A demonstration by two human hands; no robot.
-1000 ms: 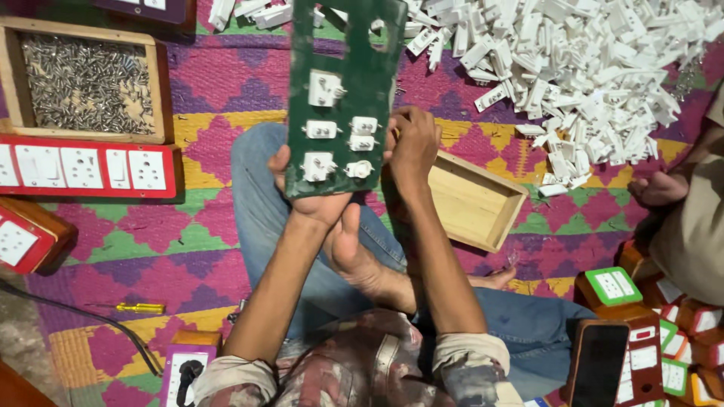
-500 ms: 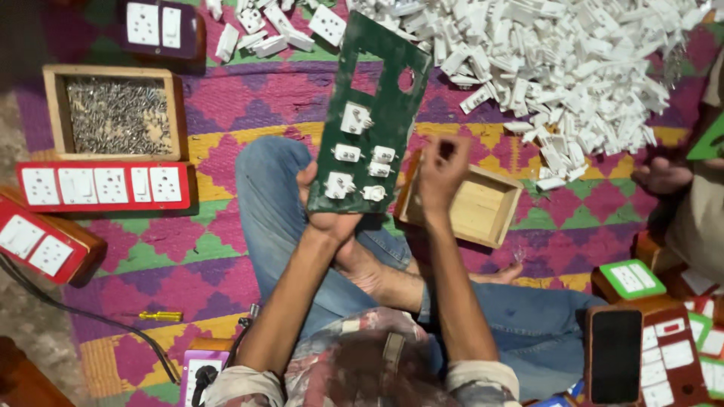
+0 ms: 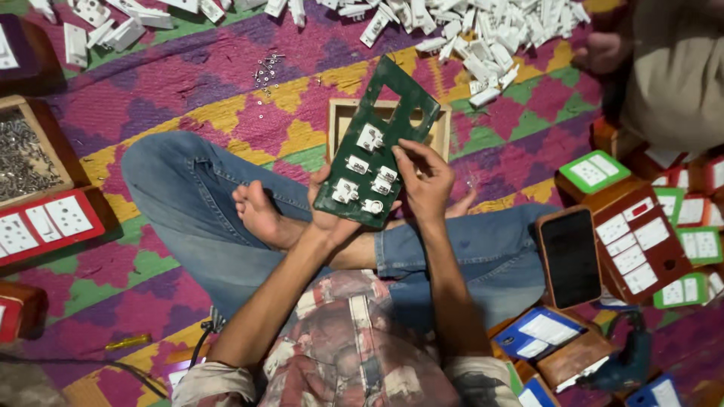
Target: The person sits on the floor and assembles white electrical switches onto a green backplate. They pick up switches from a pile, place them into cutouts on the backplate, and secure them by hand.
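Observation:
A dark green switch panel (image 3: 377, 143) with several white switch backs fitted and open cut-outs near its top is tilted over my lap. My left hand (image 3: 329, 217) grips its lower left edge from beneath. My right hand (image 3: 426, 181) rests against the panel's right side, fingertips pinching at a white switch part near the lower middle. Behind the panel lies a shallow wooden tray (image 3: 343, 120). I sit cross-legged in blue jeans, one bare foot (image 3: 260, 215) showing.
A heap of white switch parts (image 3: 483, 38) spreads at the top. A wooden box of screws (image 3: 26, 154) and a red switch board (image 3: 49, 222) lie left. A dark phone (image 3: 571, 256), boards, boxes and a drill (image 3: 626, 362) crowd the right. Another person (image 3: 671, 68) sits top right.
The view has shifted, so the panel now sits lower and closer to my lap. My right hand has come down onto the panel's right side.

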